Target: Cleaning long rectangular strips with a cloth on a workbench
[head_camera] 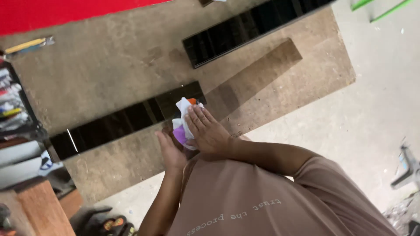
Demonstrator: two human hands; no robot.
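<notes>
My right hand (209, 131) lies flat, fingers together, pressing a crumpled cloth (183, 114) of white, purple and orange. My left hand (170, 150) sits under and beside the cloth, palm up against it. Both hands meet over the near end of a long glossy black strip (127, 119) that lies on a brown board (109, 70). The cloth is partly hidden between my palms.
A second black strip (245, 30) lies farther back on the board, with a brown strip (258, 72) beside it. A red surface (57, 11) runs along the top left. Cluttered shelves (13, 113) and a wooden block (41, 209) stand at left. Grey concrete floor (376, 96) spreads right.
</notes>
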